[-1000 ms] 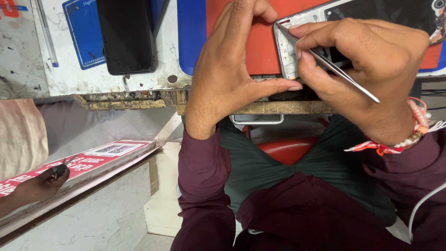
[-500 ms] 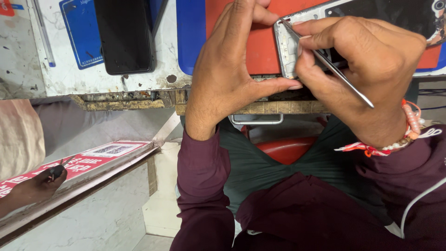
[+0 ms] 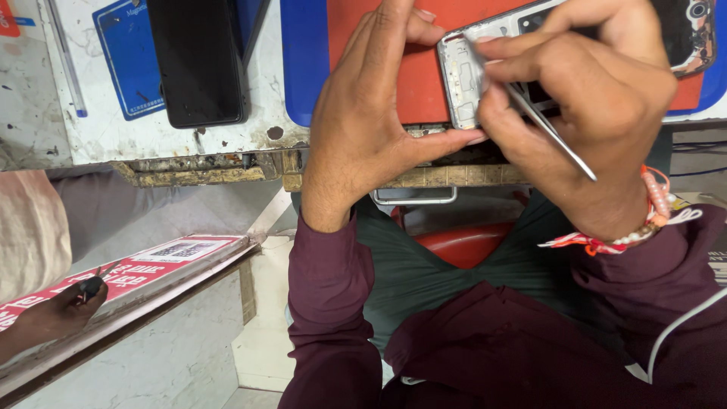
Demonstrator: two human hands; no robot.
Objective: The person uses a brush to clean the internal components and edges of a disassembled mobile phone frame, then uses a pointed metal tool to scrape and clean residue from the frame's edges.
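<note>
Lying at the far left, another person's hand [image 3: 53, 314] rests on a red-and-white sign [image 3: 129, 276] with a small dark thing under its fingers. Above it, on the worn white desk [image 3: 98, 136], a black phone [image 3: 198, 60] lies face down, its long axis running away from the viewer, partly over a blue pad [image 3: 129, 68].

The left hand [image 3: 371, 121] stands on edge at the desk's front, wrist down in a maroon sleeve [image 3: 333, 303], fingers curved upward and thumb stretched right; thumb and fingertips pinch the near end of the phone frame [image 3: 466, 79].

This frame is an opened phone, silvery grey with small cut-outs and bare metal showing. It lies on a red mat [image 3: 416, 83], long axis running left to right and slightly up toward the right, where a camera cluster [image 3: 693, 19] shows at its far end.

The right hand [image 3: 591, 98] arches over the frame, fingers bunched and closed on thin metal tweezers [image 3: 553, 136], which slant from the frame down to the right. A beaded wristband [image 3: 644, 220] circles that wrist.
</note>
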